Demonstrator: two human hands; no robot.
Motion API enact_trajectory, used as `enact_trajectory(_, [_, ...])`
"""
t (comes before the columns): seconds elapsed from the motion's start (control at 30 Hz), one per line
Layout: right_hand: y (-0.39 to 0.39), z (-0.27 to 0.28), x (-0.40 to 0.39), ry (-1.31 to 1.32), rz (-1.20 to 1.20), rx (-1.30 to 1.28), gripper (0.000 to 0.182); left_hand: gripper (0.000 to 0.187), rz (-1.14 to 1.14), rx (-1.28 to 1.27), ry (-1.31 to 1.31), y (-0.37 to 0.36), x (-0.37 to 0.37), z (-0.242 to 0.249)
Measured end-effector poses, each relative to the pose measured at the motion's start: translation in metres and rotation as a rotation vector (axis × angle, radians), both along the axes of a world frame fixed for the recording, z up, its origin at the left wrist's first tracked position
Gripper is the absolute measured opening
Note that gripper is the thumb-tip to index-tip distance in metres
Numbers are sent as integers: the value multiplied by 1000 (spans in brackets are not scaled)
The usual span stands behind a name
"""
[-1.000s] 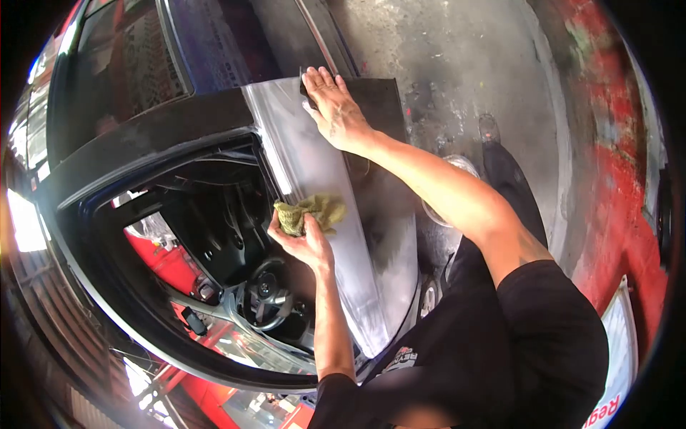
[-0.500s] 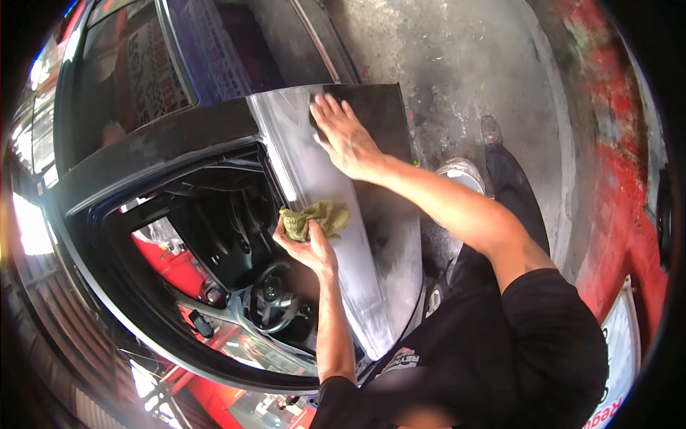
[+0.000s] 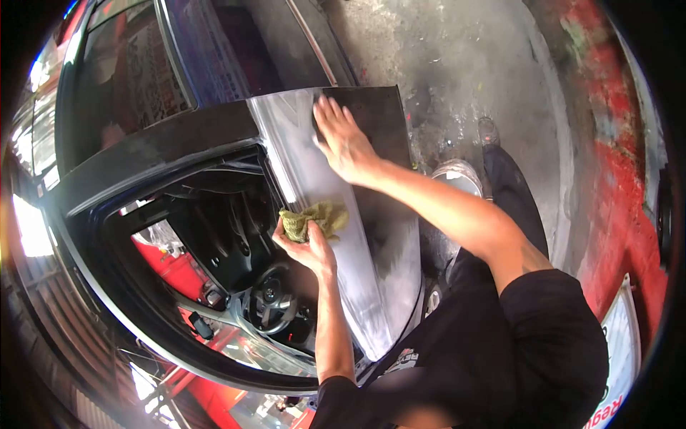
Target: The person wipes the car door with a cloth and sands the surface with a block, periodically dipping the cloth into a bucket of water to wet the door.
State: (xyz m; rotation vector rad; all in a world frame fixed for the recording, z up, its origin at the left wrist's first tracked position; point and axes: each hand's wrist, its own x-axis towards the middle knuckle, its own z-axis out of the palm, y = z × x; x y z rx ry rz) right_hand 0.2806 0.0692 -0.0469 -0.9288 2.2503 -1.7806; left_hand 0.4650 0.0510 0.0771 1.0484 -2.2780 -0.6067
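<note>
A car door (image 3: pixel 336 279) stands before me, its panel partly bare silvery metal and partly dull dark. My right hand (image 3: pixel 346 150) lies flat near the top end of the panel, fingers stretched out, palm down on the border of the silver and dark areas. Bunched in my left hand (image 3: pixel 311 250) is a yellow-green cloth (image 3: pixel 314 220), gripped by thumb and fingers at the window sill. Part of the cloth spreads over the silver metal. My palm hides the surface under it.
Through the open window frame, a steering wheel (image 3: pixel 271 299) and dark cabin show. A whitish bucket (image 3: pixel 459 177) stands on the concrete floor (image 3: pixel 464 64) beside my leg. A red wall (image 3: pixel 607 143) runs along the right, with a white sign (image 3: pixel 622 343) lower down.
My right hand has shifted very slightly on the panel. The left hand and cloth stay at the sill.
</note>
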Motion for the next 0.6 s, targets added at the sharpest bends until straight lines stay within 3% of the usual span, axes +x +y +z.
enact_trajectory(0.13, [-1,2,-10,60,-23,0,69,54,-3,7,6,-4,3,-3])
enact_trajectory(0.23, [-13,6,-40,-45,-26,-50,69,55,-12,-16,4,-6,6,-6])
enact_trajectory(0.4, [21,6,41,-5,157,59,83,56,14,59,31,-1,1,3])
enact_trajectory(0.53, [-23,7,-32,30,-33,2,73,55,-26,-44,1,-12,12,-5])
enact_trajectory(0.6, [-27,15,-36,15,-19,20,73,55,-41,-44,6,-9,12,-1])
